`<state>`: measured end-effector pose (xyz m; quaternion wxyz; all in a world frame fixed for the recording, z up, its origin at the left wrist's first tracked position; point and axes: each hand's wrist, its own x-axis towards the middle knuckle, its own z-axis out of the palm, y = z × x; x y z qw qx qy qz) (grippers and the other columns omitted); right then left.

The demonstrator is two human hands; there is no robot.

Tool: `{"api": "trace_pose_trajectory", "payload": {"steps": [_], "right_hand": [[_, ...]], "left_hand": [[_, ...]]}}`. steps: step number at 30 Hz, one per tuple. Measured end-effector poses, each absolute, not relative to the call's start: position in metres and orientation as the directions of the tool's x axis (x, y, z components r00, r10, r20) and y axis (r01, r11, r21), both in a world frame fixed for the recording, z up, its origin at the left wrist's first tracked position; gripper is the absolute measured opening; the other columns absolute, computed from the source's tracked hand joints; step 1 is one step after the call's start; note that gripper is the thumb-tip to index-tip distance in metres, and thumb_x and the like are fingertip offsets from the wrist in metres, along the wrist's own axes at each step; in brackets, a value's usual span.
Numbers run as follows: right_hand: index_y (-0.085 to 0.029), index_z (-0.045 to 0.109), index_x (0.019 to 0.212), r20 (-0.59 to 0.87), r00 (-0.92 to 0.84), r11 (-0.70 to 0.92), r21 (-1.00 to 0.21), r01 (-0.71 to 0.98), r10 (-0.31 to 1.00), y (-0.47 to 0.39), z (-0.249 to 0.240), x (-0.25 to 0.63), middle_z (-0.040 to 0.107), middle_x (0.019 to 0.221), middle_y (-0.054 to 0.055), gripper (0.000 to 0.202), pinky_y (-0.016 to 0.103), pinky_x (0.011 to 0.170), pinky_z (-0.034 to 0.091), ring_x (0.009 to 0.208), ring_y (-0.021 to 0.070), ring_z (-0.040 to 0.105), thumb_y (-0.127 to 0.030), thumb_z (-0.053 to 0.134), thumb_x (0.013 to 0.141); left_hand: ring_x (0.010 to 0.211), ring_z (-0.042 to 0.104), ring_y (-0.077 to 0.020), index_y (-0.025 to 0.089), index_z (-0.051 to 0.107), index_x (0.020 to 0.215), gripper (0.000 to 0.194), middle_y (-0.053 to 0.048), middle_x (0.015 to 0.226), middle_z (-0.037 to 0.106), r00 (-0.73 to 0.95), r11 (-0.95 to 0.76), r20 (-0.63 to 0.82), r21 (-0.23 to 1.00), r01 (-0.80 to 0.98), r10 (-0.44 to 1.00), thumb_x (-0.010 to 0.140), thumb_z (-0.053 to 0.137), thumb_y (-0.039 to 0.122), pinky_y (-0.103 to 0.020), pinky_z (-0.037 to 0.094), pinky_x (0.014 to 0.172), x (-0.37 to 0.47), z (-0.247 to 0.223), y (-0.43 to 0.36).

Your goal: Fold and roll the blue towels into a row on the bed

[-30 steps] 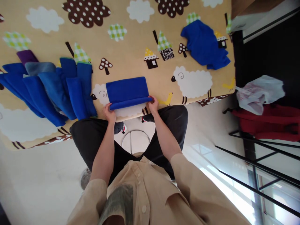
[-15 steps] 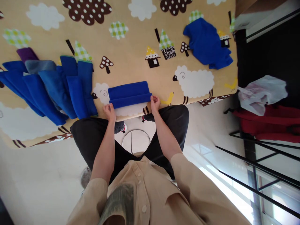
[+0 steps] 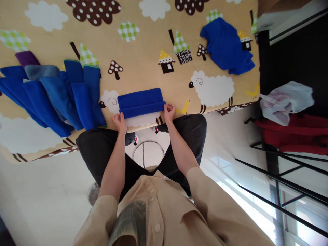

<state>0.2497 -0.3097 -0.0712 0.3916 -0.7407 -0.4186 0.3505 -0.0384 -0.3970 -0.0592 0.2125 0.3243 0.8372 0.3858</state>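
A blue cloth [image 3: 140, 97] lies flat near the table's front edge, with a strip along its near side folded over. My left hand [image 3: 119, 122] pinches the near left corner of that folded strip. At its right end, my right hand [image 3: 169, 112] grips the fold between thumb and fingers. To the left lies a group of several folded or rolled cloths [image 3: 83, 104], mostly blue, with a greyish one and a purple one [image 3: 27, 58] among them. A crumpled blue cloth [image 3: 225, 46] rests at the right of the table.
The table wears a beige cover [image 3: 143, 68] printed with sheep, clouds and houses. On the right are a white plastic bag [image 3: 287, 100], red fabric [image 3: 297, 135] and black metal rails [image 3: 282, 205]. A round stool [image 3: 148, 153] shows below the table edge.
Almost nothing differs. Both hands keep hold of the folded strip at its two ends, and the view has shifted very slightly.
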Motion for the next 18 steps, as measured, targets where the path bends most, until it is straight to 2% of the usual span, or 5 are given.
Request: {"api": "trace_pose_trajectory", "payload": {"steps": [3, 6, 9, 12, 18], "right_hand": [[-0.012, 0.052, 0.132, -0.030, 0.446, -0.309, -0.763, 0.568, 0.895, -0.317, -0.058, 0.246, 0.065, 0.111, 0.017, 0.048, 0.042, 0.095, 0.051, 0.100, 0.0240, 0.065, -0.046, 0.045, 0.099], [-0.014, 0.049, 0.141, 0.102, 0.325, -0.216, -0.557, 0.802, 0.940, -0.325, -0.038, 0.239, 0.057, 0.132, 0.022, 0.049, 0.052, 0.109, 0.041, 0.126, 0.0291, 0.055, -0.039, 0.029, 0.103], [-0.019, 0.053, 0.142, 0.018, -0.009, 0.016, -0.434, 0.901, 1.000, -0.329, -0.020, 0.234, 0.052, 0.147, 0.017, 0.048, 0.052, 0.117, 0.033, 0.141, 0.0267, 0.044, -0.030, 0.028, 0.103], [-0.021, 0.055, 0.142, -0.113, -0.365, 0.283, -0.437, 0.854, 0.924, -0.328, -0.009, 0.235, 0.044, 0.157, 0.010, 0.046, 0.049, 0.123, 0.026, 0.149, 0.0223, 0.034, -0.026, 0.035, 0.100], [-0.018, 0.042, 0.153, -0.189, -0.514, 0.408, -0.411, 0.815, 0.836, -0.310, -0.003, 0.249, 0.034, 0.163, 0.008, 0.060, 0.052, 0.125, 0.018, 0.154, 0.0224, 0.025, -0.020, 0.046, 0.094]], "left_hand": [[0.117, 0.056, -0.0262, 0.015, 0.062, 0.104, 0.028, -0.015, 0.117, 0.060, -0.666, 0.504, -0.090, 0.729, 0.463, 0.741, 0.095, 0.052, 0.039, -0.042, 0.042, 0.110, -0.035, -0.046, -0.398], [0.142, 0.040, -0.0279, 0.014, 0.052, 0.136, 0.046, -0.020, 0.147, 0.047, -0.533, 0.424, -0.031, 0.646, 0.635, 0.846, 0.096, 0.046, 0.036, -0.046, 0.027, 0.122, -0.026, -0.025, -0.400], [0.153, 0.024, -0.0244, 0.018, 0.048, 0.145, 0.050, -0.014, 0.162, 0.035, -0.267, 0.229, -0.017, 0.568, 0.791, 0.964, 0.098, 0.039, 0.032, -0.047, 0.014, 0.127, -0.015, -0.006, -0.399], [0.155, 0.022, -0.0227, 0.019, 0.049, 0.147, 0.052, -0.009, 0.162, 0.036, -0.038, 0.070, -0.074, 0.520, 0.851, 0.997, 0.097, 0.041, 0.031, -0.047, 0.010, 0.128, -0.009, -0.002, -0.395], [0.155, 0.022, -0.0245, 0.015, 0.033, 0.157, 0.070, -0.011, 0.165, 0.028, 0.053, 0.043, -0.217, 0.414, 0.909, 0.975, 0.089, 0.045, 0.018, -0.049, 0.010, 0.128, -0.023, -0.003, -0.381]]}}
